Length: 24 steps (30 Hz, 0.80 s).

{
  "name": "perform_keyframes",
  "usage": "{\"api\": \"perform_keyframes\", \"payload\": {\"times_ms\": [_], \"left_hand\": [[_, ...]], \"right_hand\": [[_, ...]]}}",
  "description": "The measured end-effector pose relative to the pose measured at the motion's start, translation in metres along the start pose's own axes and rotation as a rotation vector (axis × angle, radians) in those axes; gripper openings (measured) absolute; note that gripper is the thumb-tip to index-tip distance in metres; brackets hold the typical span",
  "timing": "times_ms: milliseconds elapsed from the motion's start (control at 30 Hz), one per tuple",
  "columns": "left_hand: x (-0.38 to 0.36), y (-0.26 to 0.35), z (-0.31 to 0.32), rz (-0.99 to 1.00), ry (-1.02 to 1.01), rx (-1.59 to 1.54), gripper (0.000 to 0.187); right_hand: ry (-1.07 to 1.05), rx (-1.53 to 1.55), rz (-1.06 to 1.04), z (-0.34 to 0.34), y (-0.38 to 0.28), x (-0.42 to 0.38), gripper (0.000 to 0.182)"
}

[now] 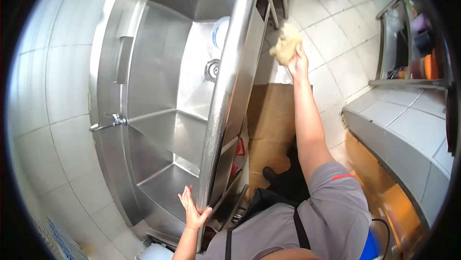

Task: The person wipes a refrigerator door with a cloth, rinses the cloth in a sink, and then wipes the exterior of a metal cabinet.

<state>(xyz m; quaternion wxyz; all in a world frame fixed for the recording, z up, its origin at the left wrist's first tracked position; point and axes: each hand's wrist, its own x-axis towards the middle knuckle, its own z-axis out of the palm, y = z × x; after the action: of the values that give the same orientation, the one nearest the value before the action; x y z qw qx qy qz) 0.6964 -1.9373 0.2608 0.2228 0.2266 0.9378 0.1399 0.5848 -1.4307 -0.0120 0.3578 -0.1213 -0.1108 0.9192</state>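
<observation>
My right hand (299,62), with the arm stretched far forward, grips a crumpled beige cloth (286,45) above the tiled floor, to the right of the sink. The cloth hangs bunched, and part of my fingers is hidden behind it. My left hand (194,213) is at the near end of the stainless steel sink (223,111), by its rounded front rim. Its fingers are spread and its thumb lies against the rim; nothing is held in it.
A white round container (220,32) stands in the far basin beside the drain (212,70). A tap (113,121) sits on the wall side. Cardboard (271,116) covers the floor by my feet. To the right are a tiled ledge (398,120) and a shelf (384,58) with assorted items.
</observation>
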Motion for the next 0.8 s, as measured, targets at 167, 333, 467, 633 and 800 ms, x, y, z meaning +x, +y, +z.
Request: {"api": "perform_keyframes", "payload": {"times_ms": [167,333,467,633,800], "left_hand": [[-0.007,0.01,-0.01,-0.008,0.092,0.108,0.104],[-0.02,-0.003,-0.008,-0.004,0.255,0.019,0.099],[-0.03,-0.021,-0.002,0.017,0.359,-0.281,0.091],[-0.025,-0.047,0.013,-0.025,0.455,-0.765,0.075],[0.004,-0.061,0.009,0.015,0.438,-0.957,0.065]], "right_hand": [[-0.042,0.181,0.158,0.088,-0.058,-0.085,0.044],[-0.386,0.24,0.29,0.191,-0.058,-0.124,0.044],[-0.417,0.132,0.574,0.282,-0.018,-0.16,0.044],[-0.464,-0.069,0.744,0.336,0.046,-0.219,0.039],[-0.499,-0.209,0.732,0.339,0.098,-0.233,0.038]]}}
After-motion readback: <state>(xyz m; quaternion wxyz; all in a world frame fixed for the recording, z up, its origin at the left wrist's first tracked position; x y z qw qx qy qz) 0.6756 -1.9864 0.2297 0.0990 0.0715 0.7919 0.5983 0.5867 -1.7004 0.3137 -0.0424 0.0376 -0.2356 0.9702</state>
